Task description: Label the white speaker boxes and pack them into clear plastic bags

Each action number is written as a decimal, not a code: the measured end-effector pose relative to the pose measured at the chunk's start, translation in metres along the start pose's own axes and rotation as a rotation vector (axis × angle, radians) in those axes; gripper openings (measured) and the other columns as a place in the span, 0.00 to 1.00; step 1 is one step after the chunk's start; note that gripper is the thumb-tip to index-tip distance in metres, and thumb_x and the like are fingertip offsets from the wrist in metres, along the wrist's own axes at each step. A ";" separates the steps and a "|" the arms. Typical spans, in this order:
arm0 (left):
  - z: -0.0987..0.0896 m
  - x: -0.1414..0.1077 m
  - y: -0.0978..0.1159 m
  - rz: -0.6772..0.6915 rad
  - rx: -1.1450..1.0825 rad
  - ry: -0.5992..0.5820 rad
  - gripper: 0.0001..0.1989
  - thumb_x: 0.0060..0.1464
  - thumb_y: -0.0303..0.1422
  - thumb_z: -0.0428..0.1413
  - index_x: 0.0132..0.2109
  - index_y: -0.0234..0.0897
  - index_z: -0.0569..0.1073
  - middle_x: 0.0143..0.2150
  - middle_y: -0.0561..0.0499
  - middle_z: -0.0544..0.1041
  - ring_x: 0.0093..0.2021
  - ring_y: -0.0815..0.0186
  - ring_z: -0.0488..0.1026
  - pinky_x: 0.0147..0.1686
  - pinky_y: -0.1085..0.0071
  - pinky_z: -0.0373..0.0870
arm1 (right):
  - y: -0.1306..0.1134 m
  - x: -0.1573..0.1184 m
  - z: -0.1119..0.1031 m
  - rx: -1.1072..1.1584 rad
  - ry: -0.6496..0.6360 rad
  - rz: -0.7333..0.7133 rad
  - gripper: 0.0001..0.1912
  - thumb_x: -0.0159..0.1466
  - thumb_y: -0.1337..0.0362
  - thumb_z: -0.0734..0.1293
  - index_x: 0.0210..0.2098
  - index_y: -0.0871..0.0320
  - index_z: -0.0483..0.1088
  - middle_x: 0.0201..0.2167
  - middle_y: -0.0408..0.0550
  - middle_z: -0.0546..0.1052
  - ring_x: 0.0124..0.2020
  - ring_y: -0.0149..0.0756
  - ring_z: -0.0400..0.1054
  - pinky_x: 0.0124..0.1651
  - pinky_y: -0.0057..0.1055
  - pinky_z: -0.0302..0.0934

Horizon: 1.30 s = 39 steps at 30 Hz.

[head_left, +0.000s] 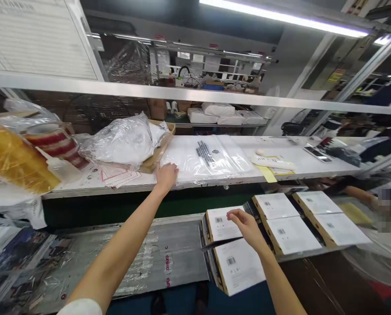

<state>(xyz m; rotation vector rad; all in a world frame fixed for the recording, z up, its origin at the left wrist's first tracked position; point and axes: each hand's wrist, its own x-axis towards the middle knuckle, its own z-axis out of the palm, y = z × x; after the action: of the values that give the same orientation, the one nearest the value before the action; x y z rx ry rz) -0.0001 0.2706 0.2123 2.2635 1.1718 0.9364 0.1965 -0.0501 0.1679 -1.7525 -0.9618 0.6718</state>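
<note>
On the white shelf, a stack of clear plastic bags with black print (211, 155) lies flat. My left hand (167, 177) rests at its left end, fingers bent over the edge of the bags; whether it pinches any is hard to see. Lower down, my right hand (244, 223) hovers at a white box with a barcode (220, 218), thumb and fingers apart and nothing between them. Another white box (239, 264) stands just below it. More white boxes (294, 234) are lined up in pairs to the right.
A crumpled plastic bundle (119, 142) sits on cardboard left of the bags. Tape rolls (57, 142) are farther left. A phone (317, 153) and yellow paper (266, 173) lie on the shelf's right. A person's arm (359, 194) shows at far right.
</note>
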 end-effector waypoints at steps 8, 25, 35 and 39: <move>-0.039 -0.065 0.040 0.490 0.009 0.281 0.13 0.70 0.27 0.53 0.48 0.40 0.84 0.57 0.39 0.77 0.60 0.55 0.76 0.60 0.55 0.74 | -0.148 0.128 -0.027 -0.266 -0.227 -0.730 0.20 0.68 0.62 0.66 0.58 0.52 0.76 0.62 0.54 0.77 0.64 0.51 0.71 0.66 0.54 0.64; -0.122 -0.267 0.147 0.116 -0.408 0.154 0.04 0.58 0.32 0.66 0.42 0.46 0.83 0.63 0.44 0.77 0.67 0.44 0.73 0.65 0.44 0.76 | -0.190 0.081 -0.013 -0.362 -1.194 -0.722 0.02 0.68 0.63 0.69 0.40 0.53 0.74 0.32 0.40 0.77 0.29 0.32 0.70 0.33 0.29 0.64; -0.066 -0.270 0.108 -0.716 -1.256 -0.176 0.27 0.56 0.57 0.62 0.48 0.38 0.78 0.43 0.43 0.83 0.42 0.51 0.82 0.39 0.59 0.80 | -0.160 -0.008 -0.032 -0.429 -0.639 -0.613 0.17 0.77 0.54 0.61 0.46 0.52 0.80 0.25 0.42 0.80 0.25 0.34 0.72 0.31 0.30 0.60; -0.069 -0.290 0.098 -0.746 -1.140 -0.402 0.30 0.42 0.41 0.78 0.51 0.36 0.81 0.39 0.47 0.84 0.34 0.62 0.81 0.37 0.69 0.77 | -0.146 -0.039 -0.040 -0.409 -0.558 -0.693 0.16 0.76 0.53 0.64 0.44 0.50 0.82 0.40 0.49 0.84 0.40 0.39 0.78 0.43 0.34 0.68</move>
<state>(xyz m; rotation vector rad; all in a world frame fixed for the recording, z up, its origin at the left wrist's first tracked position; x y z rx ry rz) -0.1181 -0.0197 0.2136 0.9176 0.8285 0.5478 0.1636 -0.0733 0.3187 -1.4173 -2.0841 0.5253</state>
